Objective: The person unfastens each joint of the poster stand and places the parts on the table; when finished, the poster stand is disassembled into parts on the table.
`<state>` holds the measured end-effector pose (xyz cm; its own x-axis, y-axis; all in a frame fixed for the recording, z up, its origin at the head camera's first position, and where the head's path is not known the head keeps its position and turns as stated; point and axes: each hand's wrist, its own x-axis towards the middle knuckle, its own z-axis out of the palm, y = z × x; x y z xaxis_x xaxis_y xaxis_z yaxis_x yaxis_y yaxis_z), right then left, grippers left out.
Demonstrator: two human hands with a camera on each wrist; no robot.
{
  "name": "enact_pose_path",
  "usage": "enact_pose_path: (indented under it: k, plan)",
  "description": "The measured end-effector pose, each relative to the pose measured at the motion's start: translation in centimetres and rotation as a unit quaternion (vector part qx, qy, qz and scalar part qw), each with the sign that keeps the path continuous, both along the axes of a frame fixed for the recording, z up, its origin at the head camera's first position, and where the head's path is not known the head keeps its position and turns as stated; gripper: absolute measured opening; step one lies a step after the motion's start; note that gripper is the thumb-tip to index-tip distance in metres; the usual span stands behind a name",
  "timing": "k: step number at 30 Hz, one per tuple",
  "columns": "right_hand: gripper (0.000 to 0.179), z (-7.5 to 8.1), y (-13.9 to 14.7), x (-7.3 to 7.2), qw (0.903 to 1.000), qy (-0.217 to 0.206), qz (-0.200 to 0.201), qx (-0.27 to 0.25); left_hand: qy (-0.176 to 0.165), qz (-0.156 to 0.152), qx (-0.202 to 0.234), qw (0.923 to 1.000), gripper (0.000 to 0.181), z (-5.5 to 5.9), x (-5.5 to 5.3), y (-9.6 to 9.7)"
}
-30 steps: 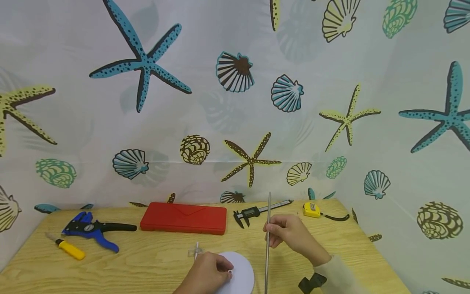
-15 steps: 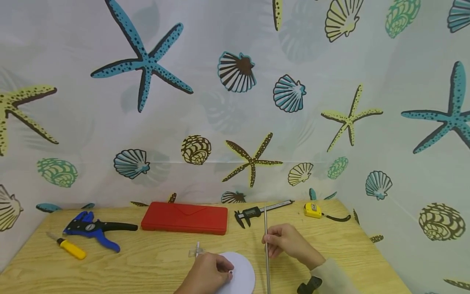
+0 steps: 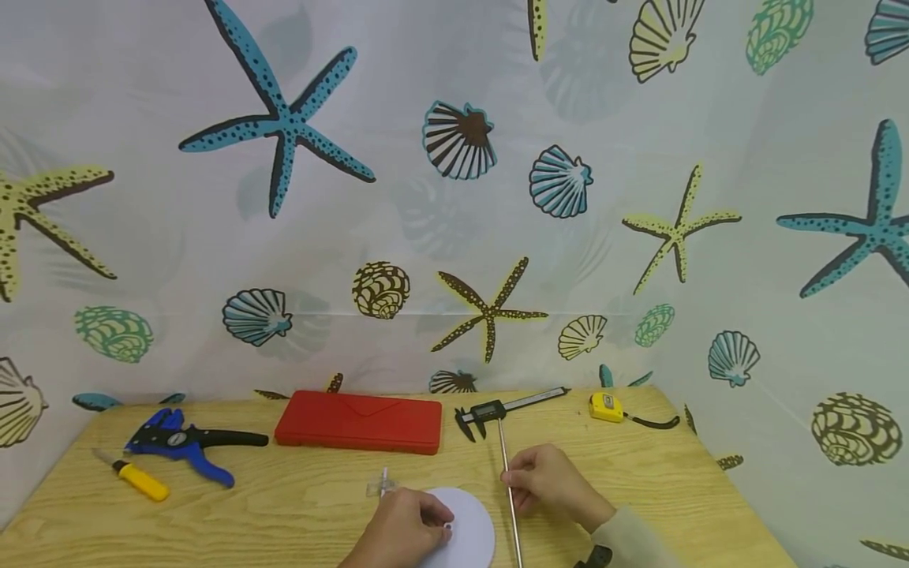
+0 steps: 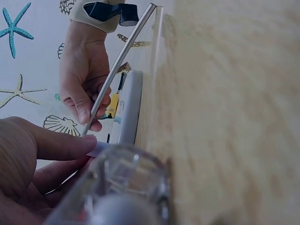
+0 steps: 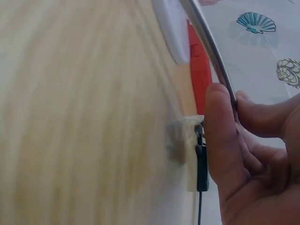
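Note:
My right hand [image 3: 550, 483] pinches a thin straight metal rod [image 3: 509, 483] between thumb and fingers. The rod leans over the wooden table, its far end overlapping the caliper in the head view and its near end running out of the frame. To its left, a round white disc [image 3: 474, 532] lies on the table. My left hand [image 3: 405, 530] is over the disc's left part, thumb and fingertips pinching a small white piece [image 4: 98, 149] near its middle. A clear plastic piece [image 4: 131, 173], seen close and blurred in the left wrist view, stands beside that hand.
Along the back lie a red case [image 3: 358, 423], a digital caliper [image 3: 490, 410] and a yellow tape measure [image 3: 606, 406]. Blue-and-black wire strippers [image 3: 177, 439] and a yellow-handled knife [image 3: 142, 480] are at left. A patterned cloth [image 3: 398, 221] hangs behind the table.
My right hand has come lower and nearer, slightly leftward, with the rod. The rod's far end has dropped and now tilts left. My left hand stays over the disc.

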<state>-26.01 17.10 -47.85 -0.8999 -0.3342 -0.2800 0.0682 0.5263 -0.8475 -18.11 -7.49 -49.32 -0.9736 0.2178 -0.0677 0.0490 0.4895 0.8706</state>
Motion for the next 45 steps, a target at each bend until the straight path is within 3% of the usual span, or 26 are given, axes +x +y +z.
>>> enact_pose_path:
  k: [5,15,45]
  plan:
    - [0.011,-0.7,-0.5,0.3,0.9996,-0.004,-0.018,0.021,0.000,0.001,-0.005,1.0000,0.008,0.2,0.0,0.0]
    - [0.006,-1.4,-1.0,0.7,0.9997,-0.011,-0.013,0.019,0.025,-0.005,-0.001,0.9997,0.008,0.0,0.2,0.1]
    - [0.009,-1.2,-1.4,0.7,0.9992,-0.020,-0.001,0.034,-0.019,0.010,-0.011,0.9997,0.009,0.3,-0.1,0.2]
